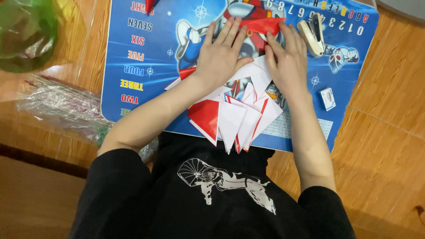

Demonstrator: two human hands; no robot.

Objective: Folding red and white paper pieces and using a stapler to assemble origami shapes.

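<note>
Fingers (230,33) of left hand (220,57) spread flat, slightly apart, pressing down on a red paper piece (261,25) at their tips and white folded paper (248,71) under the palm. Not clamped on anything, just pressing. Right hand (287,59) same posture: fingers extended and close together, tips on the right end of the red piece, palm on the white paper. Both hands side by side, nearly touching at the red piece.

Below the wrists, toward the person's body: a fan of red-and-white folded triangles (230,119), overlapping, points hanging over the near edge of the mat.

All of it sits on a blue printed play mat (146,66) with cartoon robot graphics, mat lying on a wooden floor (385,132).

Just right of the right fingers: a beige stapler (312,33), almost touching the little finger. Further right and nearer the body, beside the right forearm: small blue-white staple box (327,98), apart from the hand.

Well left of the left arm, off the mat: clear plastic bag of sticks (62,108); beyond it, a blurred green bag (26,33).

Person wears a black shirt (208,194) with white print.
</note>
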